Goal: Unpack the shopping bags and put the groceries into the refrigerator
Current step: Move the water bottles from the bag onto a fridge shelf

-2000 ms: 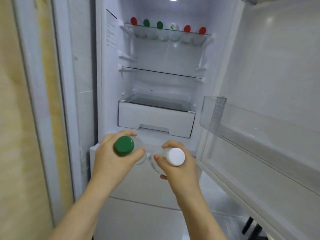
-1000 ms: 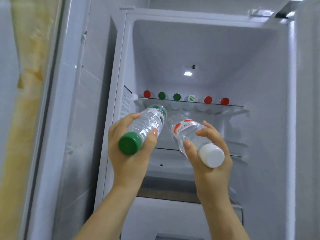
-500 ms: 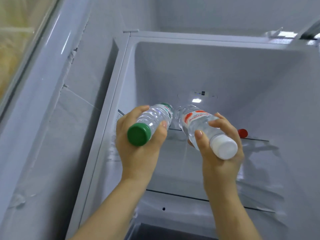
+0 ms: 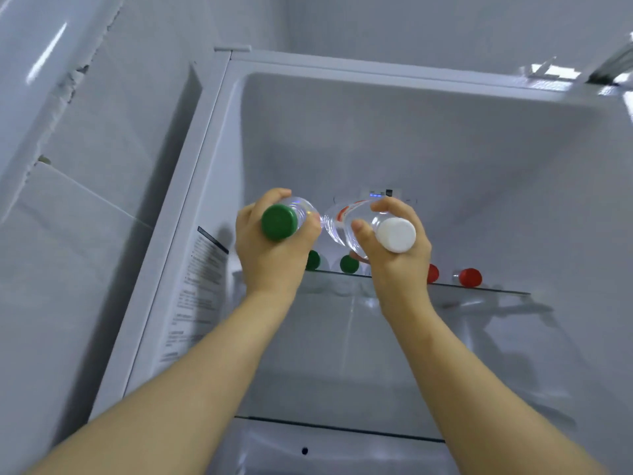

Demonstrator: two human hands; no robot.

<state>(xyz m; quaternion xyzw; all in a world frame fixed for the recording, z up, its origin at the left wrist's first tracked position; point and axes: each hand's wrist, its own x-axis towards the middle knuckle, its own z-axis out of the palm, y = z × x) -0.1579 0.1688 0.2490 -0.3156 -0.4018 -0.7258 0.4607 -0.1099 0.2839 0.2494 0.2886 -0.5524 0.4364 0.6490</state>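
Observation:
My left hand (image 4: pixel 270 255) grips a clear water bottle with a green cap (image 4: pixel 279 222), cap end toward me. My right hand (image 4: pixel 394 265) grips a second clear bottle with a white cap (image 4: pixel 395 234) and a red label. Both bottles point into the open refrigerator, just above the top glass shelf (image 4: pixel 479 289). On that shelf lie several bottles with their caps facing out: green caps (image 4: pixel 349 264) in the middle, red caps (image 4: pixel 470 277) to the right. My hands hide part of that row.
The refrigerator's left wall carries a printed sticker (image 4: pixel 193 296). A lower glass shelf (image 4: pixel 342 429) crosses below my forearms. A tiled wall (image 4: pixel 85 200) stands to the left. The fridge ceiling holds a small light panel (image 4: pixel 380 193).
Both hands have risen and pushed the bottles forward toward the top shelf. The camera has tilted upward, from the drawer level to the fridge's top compartment.

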